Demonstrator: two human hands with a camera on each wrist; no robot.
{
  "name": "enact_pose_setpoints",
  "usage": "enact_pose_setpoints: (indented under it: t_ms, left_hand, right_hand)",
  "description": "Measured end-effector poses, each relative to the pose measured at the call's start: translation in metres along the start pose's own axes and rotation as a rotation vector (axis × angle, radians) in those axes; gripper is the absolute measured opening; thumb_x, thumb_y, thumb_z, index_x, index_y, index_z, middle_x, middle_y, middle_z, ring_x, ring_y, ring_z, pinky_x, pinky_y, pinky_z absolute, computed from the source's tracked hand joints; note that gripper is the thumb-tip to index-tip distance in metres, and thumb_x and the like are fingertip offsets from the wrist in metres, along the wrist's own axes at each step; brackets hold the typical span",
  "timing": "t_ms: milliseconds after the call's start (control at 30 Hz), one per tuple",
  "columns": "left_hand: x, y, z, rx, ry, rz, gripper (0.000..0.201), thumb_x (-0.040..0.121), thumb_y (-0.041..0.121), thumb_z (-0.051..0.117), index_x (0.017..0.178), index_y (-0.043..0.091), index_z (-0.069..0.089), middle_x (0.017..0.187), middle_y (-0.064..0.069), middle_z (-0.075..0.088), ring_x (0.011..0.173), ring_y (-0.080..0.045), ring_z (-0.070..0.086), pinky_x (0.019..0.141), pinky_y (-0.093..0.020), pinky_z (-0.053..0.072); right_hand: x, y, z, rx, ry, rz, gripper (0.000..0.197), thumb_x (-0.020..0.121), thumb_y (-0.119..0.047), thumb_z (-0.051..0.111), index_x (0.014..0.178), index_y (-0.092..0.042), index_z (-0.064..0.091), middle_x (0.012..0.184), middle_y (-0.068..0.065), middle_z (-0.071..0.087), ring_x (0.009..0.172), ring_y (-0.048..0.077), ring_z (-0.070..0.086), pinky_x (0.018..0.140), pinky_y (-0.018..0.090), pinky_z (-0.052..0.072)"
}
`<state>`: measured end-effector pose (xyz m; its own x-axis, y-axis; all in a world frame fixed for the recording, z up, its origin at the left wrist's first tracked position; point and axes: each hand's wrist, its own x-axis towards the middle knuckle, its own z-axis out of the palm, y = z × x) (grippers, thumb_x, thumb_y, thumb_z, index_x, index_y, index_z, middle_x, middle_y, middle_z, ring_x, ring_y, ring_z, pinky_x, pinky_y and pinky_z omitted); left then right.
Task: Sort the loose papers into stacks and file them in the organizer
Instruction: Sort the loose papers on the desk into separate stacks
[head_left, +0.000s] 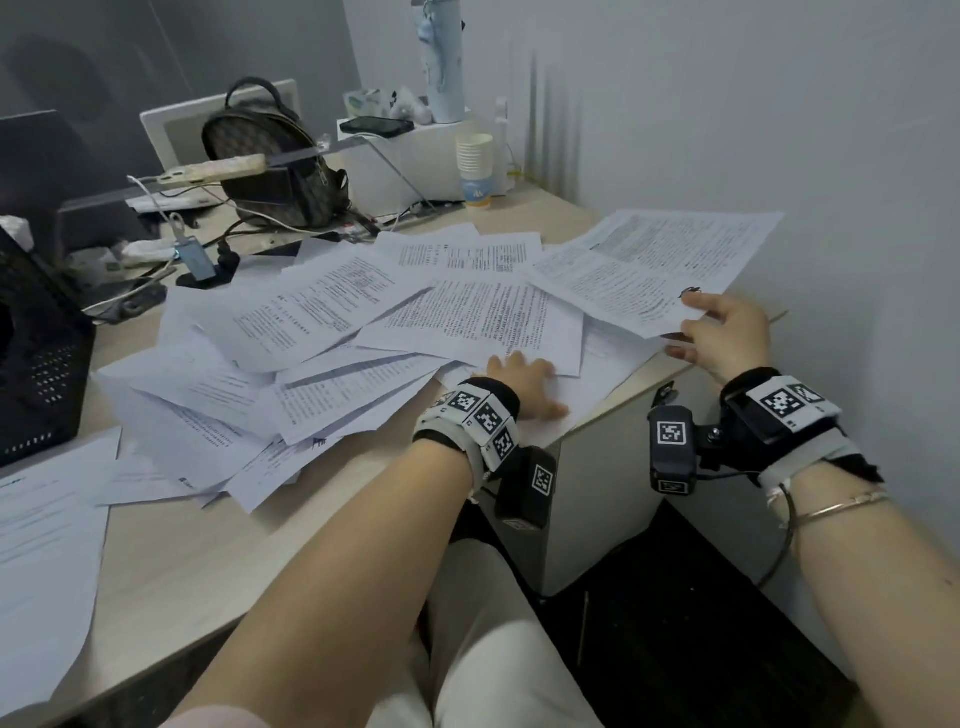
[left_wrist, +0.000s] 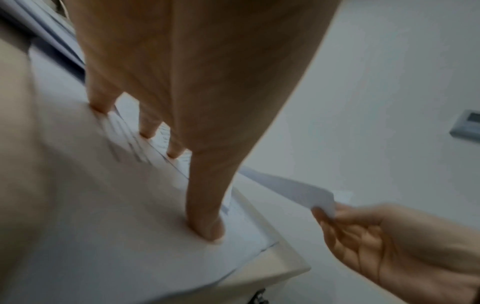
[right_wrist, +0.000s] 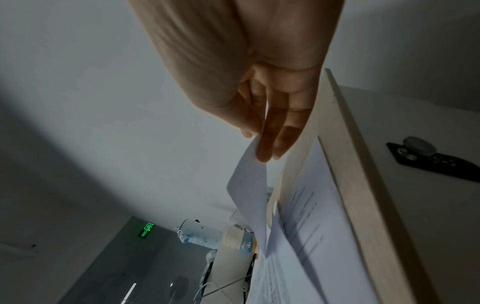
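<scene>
I am looking at white papers (head_left: 322, 312) printed in black, a beige worktop (head_left: 218, 561), a brown backpack (head_left: 270, 156), perhaps checked, and a black mesh organizer (head_left: 36, 364).

Print on the loose papers (head_left: 467, 317) too small to read, black organizer (head_left: 36, 353) cut off at left edge

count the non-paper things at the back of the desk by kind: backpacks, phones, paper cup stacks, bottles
backpack: 1
phone: 1
paper cup stack: 1
bottle: 1
total: 4
</scene>
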<state>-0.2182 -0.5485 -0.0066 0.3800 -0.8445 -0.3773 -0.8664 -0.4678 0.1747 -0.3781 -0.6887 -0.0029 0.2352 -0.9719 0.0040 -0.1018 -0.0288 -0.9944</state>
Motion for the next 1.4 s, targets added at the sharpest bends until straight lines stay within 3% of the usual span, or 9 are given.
enact_pose_setpoints:
  t_ms: [200,400,567,633,700,867,1067,1200,1400]
  left_hand:
    - [-0.013,-0.025,-0.017,0.015,-0.082,-0.071,0.072,0.084,0.041,0.066,0.143,0.02,0.03,0.14,-0.01,0.041,0.123,-0.03,0.045,0.099,-0.041,0.04]
    - [-0.029,-0.045,-0.027,0.15,-0.084,-0.156,0.066,0.085,0.018,0.068,0.141,0.011,0.034,0.136,-0.011,0.049,0.121,-0.028,0.049,0.095,-0.037,0.042]
    - [-0.033,-0.045,-0.029,0.203,-0.014,-0.271,0.035,0.094,0.022,0.047,0.124,0.003,0.05,0.134,-0.015,0.049,0.127,-0.032,0.041,0.104,-0.041,0.033]
    - [-0.031,-0.04,-0.026,0.127,0.103,-0.323,0.041,0.093,0.03,0.046,0.127,0.007,0.046,0.14,-0.015,0.04,0.132,-0.036,0.03,0.105,-0.045,0.028]
    - [-0.025,-0.033,-0.019,0.072,0.211,-0.226,0.055,0.091,0.041,0.05,0.137,0.016,0.037,0.145,-0.014,0.032,0.134,-0.036,0.027,0.106,-0.047,0.027]
    - [-0.013,-0.002,-0.008,0.072,0.091,-0.008,0.068,0.09,0.057,0.045,0.148,0.037,0.016,0.159,-0.006,0.002,0.145,-0.033,-0.002,0.114,-0.059,0.005]
    - [-0.006,-0.003,0.003,0.08,-0.064,-0.028,0.063,0.09,0.062,0.037,0.145,0.042,0.014,0.156,-0.004,0.006,0.142,-0.039,0.0,0.106,-0.068,0.016]
    - [-0.01,-0.018,-0.004,0.035,-0.08,-0.07,0.066,0.092,0.056,0.04,0.148,0.038,0.01,0.158,-0.008,-0.001,0.142,-0.042,-0.004,0.112,-0.062,0.013]
    - [-0.016,-0.028,-0.01,0.034,-0.059,-0.107,0.066,0.094,0.052,0.039,0.15,0.031,0.01,0.158,-0.013,-0.001,0.143,-0.041,-0.002,0.114,-0.055,0.006]
  right_hand:
    - [0.006,0.01,0.001,-0.066,0.016,0.028,0.041,0.087,0.015,0.044,0.12,-0.003,0.059,0.129,0.011,0.046,0.074,0.023,0.063,0.055,0.022,0.058]
    - [0.007,0.023,0.0,-0.21,0.019,0.06,0.039,0.088,0.009,0.047,0.122,-0.007,0.058,0.105,0.004,0.052,0.062,0.021,0.062,0.06,0.024,0.057]
    - [-0.004,0.021,0.002,-0.469,0.072,0.022,0.042,0.083,-0.012,0.063,0.124,-0.017,0.056,0.139,0.013,0.034,0.103,0.02,0.05,0.099,0.031,0.04]
    - [-0.012,0.018,0.004,-0.545,0.109,-0.027,0.044,0.083,-0.014,0.063,0.126,-0.021,0.054,0.141,0.012,0.028,0.122,0.026,0.042,0.106,0.032,0.034]
    - [-0.021,0.012,0.008,-0.591,0.103,-0.112,0.045,0.084,-0.013,0.061,0.126,-0.023,0.054,0.138,0.011,0.032,0.126,0.028,0.037,0.106,0.032,0.032]
    - [-0.032,0.004,0.028,-0.746,-0.128,-0.304,0.033,0.086,-0.021,0.059,0.117,-0.03,0.062,0.133,0.006,0.046,0.125,0.03,0.037,0.105,0.037,0.028]
    - [-0.034,0.014,0.04,-0.844,-0.509,-0.212,0.051,0.094,-0.04,0.05,0.14,-0.018,0.043,0.151,0.004,0.035,0.141,0.022,0.026,0.117,0.038,0.015]
    - [-0.027,0.015,0.035,-0.938,-0.528,-0.142,0.057,0.097,-0.043,0.041,0.142,-0.008,0.038,0.151,0.012,0.032,0.14,0.027,0.026,0.114,0.039,0.021]
    - [-0.015,0.018,0.028,-0.997,-0.496,-0.08,0.06,0.096,-0.047,0.039,0.145,-0.014,0.033,0.156,0.005,0.022,0.144,0.023,0.017,0.118,0.045,0.008]
